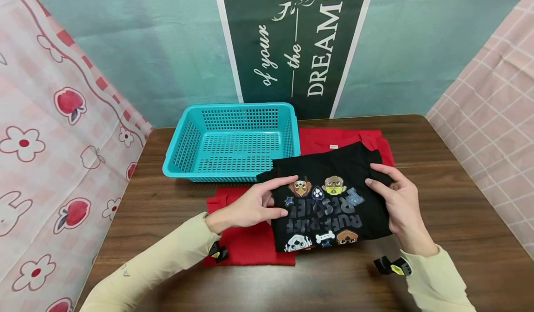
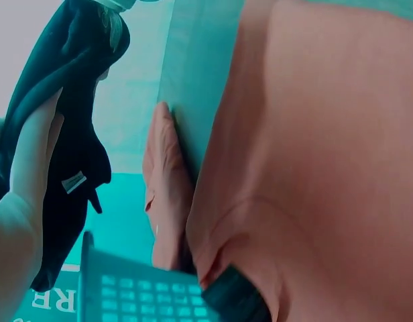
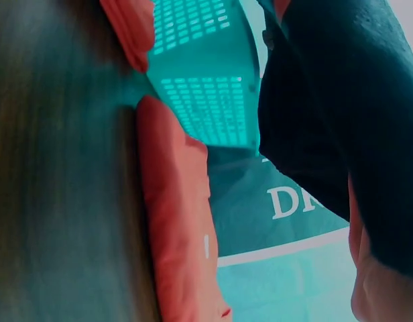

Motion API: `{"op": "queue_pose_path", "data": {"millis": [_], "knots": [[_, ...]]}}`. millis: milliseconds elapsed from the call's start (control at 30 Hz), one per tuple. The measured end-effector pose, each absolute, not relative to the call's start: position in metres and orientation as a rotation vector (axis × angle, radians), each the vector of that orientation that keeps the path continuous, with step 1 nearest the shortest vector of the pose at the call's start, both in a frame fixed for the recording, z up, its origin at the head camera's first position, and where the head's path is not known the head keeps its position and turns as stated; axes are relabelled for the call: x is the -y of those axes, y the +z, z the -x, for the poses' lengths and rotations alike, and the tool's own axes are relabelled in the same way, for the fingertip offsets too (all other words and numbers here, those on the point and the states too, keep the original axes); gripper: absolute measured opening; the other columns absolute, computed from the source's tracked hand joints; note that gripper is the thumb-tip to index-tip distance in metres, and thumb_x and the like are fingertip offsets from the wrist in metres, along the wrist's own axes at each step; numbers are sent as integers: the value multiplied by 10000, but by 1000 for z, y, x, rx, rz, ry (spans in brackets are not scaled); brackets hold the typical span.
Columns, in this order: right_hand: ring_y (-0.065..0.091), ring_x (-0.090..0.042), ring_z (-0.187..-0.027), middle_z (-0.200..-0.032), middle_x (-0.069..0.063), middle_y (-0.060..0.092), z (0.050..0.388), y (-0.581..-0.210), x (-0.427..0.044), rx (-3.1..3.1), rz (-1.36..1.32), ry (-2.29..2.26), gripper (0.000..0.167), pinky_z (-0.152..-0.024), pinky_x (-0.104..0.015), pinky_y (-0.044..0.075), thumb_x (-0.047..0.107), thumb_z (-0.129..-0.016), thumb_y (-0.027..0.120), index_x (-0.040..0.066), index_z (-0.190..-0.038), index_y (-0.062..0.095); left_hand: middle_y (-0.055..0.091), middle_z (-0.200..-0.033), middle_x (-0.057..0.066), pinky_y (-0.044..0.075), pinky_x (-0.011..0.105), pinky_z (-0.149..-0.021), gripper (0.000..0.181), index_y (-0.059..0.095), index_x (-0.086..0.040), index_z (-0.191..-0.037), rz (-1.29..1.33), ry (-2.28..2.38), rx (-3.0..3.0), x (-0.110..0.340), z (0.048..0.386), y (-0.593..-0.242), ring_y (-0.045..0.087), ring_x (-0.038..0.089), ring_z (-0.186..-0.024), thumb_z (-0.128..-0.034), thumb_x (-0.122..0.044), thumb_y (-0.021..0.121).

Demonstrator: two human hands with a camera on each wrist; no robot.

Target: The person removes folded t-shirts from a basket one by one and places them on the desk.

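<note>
Both hands hold a folded black T-shirt [image 1: 325,163] up off the table. Cartoon dog faces and dark lettering decorate its front, upside down in the head view. My left hand [image 1: 250,205] grips its left side, with a thumb and a finger showing over the cloth. At the opposite side, my right hand [image 1: 402,205] pinches the edge. In the left wrist view, fingers reach into the dark cloth [image 2: 72,141] near a small white label. The right wrist view shows the shirt's dark underside [image 3: 307,127] hanging beside the basket. Fingers behind the cloth are hidden.
A turquoise plastic basket [image 1: 238,147] stands at the back, with nothing inside. One folded red garment [image 1: 250,247] lies in front of it, partly under the shirt. Another red garment [image 1: 321,138] is to its right. Brown wooden table [image 1: 167,228]; fabric hangings surround it.
</note>
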State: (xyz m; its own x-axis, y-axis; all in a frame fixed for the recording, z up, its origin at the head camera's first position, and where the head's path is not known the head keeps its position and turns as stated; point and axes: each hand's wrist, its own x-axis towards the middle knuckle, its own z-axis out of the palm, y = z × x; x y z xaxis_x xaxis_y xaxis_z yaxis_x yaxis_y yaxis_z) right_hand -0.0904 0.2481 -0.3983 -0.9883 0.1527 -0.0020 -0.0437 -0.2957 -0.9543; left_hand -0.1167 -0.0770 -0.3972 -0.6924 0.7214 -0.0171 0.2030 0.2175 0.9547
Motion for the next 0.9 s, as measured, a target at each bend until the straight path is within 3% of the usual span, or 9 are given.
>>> {"op": "queue_pose_path", "data": {"millis": [300, 400, 533, 600, 700, 767, 900], "knots": [[719, -144, -624, -678, -12, 719, 79, -408, -264, 1803, 234, 2445, 337, -545, -305, 567, -60, -877, 632, 123, -1156, 681, 698, -993, 117, 498, 253, -520, 700, 385, -299, -1476, -768, 1531, -1924, 57, 108, -411, 402, 119, -438, -884, -58, 670], [691, -126, -554, -575, 16, 655, 75, -411, -269, 1873, 294, 2382, 348, -510, -280, 556, -42, -869, 654, 153, -1156, 678, 670, -779, 167, 544, 292, -549, 692, 394, -278, -1474, -760, 1553, -1880, 51, 106, -415, 401, 112, -430, -883, -39, 665], [631, -125, -449, -463, 34, 515, 69, -416, -277, 1950, 326, 2307, 395, -449, -264, 526, -56, -848, 672, 180, -1164, 666, 604, -668, 184, 565, 345, -556, 687, 407, -255, -1468, -758, 1577, -1823, 44, 103, -421, 418, 192, -415, -878, -10, 659], [633, -125, -454, -569, 58, 542, 66, -419, -281, 1965, 298, 2301, 418, -449, -268, 526, -70, -846, 666, 167, -1190, 649, 602, -665, 228, 568, 352, -561, 686, 410, -246, -1467, -747, 1587, -1790, 41, 101, -424, 440, 302, -424, -877, 4, 654], [653, -120, -496, -891, 74, 599, 62, -423, -286, 1978, 246, 2311, 446, -471, -276, 538, -84, -851, 650, 146, -1231, 620, 670, -797, 270, 568, 336, -568, 685, 412, -245, -1465, -716, 1595, -1750, 36, 99, -427, 455, 449, -475, -878, 18, 645], [662, -116, -521, -1062, 63, 557, 60, -426, -289, 1979, 211, 2320, 464, -484, -278, 545, -96, -853, 640, 129, -1257, 601, 684, -859, 274, 570, 326, -575, 687, 410, -257, -1465, -693, 1592, -1730, 33, 97, -429, 489, 425, -483, -881, 20, 642], [648, -107, -506, -1136, 83, 565, 58, -430, -295, 2010, 187, 2298, 499, -475, -265, 538, -110, -845, 640, 124, -1282, 583, 684, -817, 222, 535, 269, -536, 688, 412, -278, -1461, -680, 1572, -1734, 28, 95, -432, 446, 221, -427, -882, 14, 642]]}}
